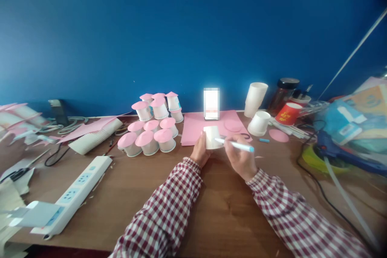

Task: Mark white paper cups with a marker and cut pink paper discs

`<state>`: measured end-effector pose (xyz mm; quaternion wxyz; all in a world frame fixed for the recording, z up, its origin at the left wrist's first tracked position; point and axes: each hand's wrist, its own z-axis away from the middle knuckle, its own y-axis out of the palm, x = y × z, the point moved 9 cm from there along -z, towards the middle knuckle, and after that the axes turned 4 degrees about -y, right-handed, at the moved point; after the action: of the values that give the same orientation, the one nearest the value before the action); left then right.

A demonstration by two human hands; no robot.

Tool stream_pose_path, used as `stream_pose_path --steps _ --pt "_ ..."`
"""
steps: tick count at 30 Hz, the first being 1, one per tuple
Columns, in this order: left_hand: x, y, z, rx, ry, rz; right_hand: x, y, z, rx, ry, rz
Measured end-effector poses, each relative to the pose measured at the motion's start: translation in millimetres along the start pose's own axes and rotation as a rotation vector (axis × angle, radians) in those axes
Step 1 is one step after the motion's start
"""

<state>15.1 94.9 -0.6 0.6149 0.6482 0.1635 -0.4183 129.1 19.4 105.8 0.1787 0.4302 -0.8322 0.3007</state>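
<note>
My left hand [200, 150] is closed around the side of a white paper cup [212, 137], which is upside down above the wooden table. In my right hand [242, 156] is a marker pen [238, 145] with a white barrel and a light blue end. Its tip meets, or nearly meets, the cup's wall. A small blue pen cap [264, 140] lies to the right. Behind the cup, a pink paper sheet [193, 127] lies flat with scissors [243, 136] on its right edge. A bright upright screen [211, 105] stands on the sheet.
Several cups with pink cone roofs [146, 142] stand left of my hands. A white power strip [78, 189] lies at front left. At right are stacked white cups [255, 98], an inverted white cup [259, 123], a red cup [288, 113] and a blue glue gun [341, 153] with its cord.
</note>
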Motion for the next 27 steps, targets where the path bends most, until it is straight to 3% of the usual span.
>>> stream_pose_path --steps 7,21,27 --pt "-7 16 5 0.097 0.003 0.063 -5 1 0 0.001 0.033 -0.027" --pt "-6 10 6 0.000 -0.021 0.087 -8 0 -1 0.002 0.056 -0.046" --pt "-8 10 7 0.017 -0.010 0.071 -6 -2 -2 -0.013 0.053 -0.020"
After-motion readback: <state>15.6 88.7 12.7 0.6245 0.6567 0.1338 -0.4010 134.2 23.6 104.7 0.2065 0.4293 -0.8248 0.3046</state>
